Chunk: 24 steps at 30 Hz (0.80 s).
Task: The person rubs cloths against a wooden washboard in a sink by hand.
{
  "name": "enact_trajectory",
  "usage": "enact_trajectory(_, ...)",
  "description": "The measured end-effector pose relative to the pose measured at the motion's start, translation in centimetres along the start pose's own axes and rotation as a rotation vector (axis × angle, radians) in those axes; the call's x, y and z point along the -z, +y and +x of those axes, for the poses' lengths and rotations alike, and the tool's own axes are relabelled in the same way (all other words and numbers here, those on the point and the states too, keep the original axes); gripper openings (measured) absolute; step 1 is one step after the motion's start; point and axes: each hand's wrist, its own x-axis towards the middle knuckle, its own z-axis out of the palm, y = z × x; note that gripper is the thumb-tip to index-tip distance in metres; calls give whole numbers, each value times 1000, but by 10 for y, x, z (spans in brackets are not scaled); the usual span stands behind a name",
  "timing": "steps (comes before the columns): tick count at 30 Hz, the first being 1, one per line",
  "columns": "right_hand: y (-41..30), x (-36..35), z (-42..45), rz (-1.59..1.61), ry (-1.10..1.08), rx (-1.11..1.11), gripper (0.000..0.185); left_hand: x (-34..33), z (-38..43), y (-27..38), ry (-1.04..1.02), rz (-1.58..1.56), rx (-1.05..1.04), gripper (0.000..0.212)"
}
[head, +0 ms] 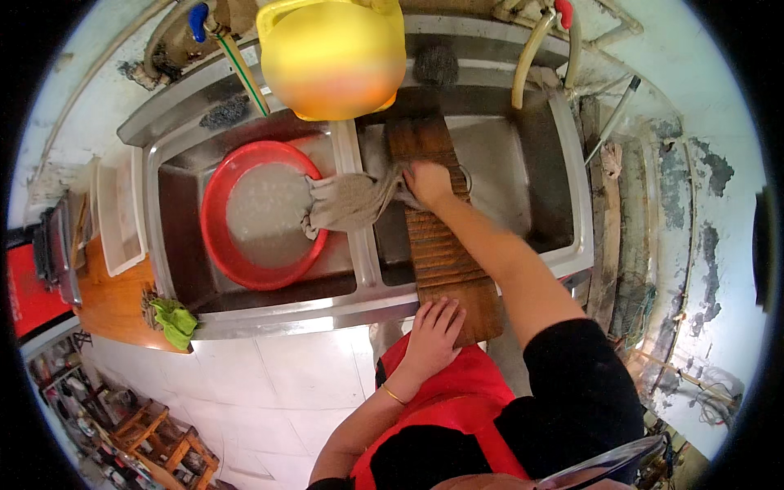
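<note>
My right hand (430,184) grips one end of a wet grey-brown cloth (352,201) over a ridged wooden washboard (442,245). From my fist the cloth stretches left across the sink divider, and its far end hangs at the rim of a red plastic basin (264,278). Cloudy, sudsy water (266,211) fills the basin, which sits in the left bowl of a steel double sink (367,269). The washboard slants across the right bowl, its near end overhanging the front edge. Flat on that near end rests my left hand (432,331), fingers apart, holding nothing.
A yellow plastic container (334,61) stands on the sink's back ledge beside dark scouring pads (436,64). Blue-handled (198,22) and red-handled (563,12) taps with hoses flank it. On the left are a white bin (119,208) and a green cloth (174,321) on a wooden counter (116,300).
</note>
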Motion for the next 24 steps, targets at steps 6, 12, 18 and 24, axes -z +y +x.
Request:
enact_trajectory(6, -14, 11, -82, 32, 99, 189, 19, -1, -3, -5, 0, 63, 7, 73)
enact_trajectory(12, -13, 29, -92, 14, -6, 49, 28, -2, -3, -2, -28, 85, 32, 73)
enact_trajectory(18, 7, -15, -14, 16, -19, -84, 36, -4, -1, -2, -19, 37, 0, 76)
enact_trajectory(24, -31, 52, -130, 76, -65, 218, 37, 1, -6, -6, 4, 74, 16, 73)
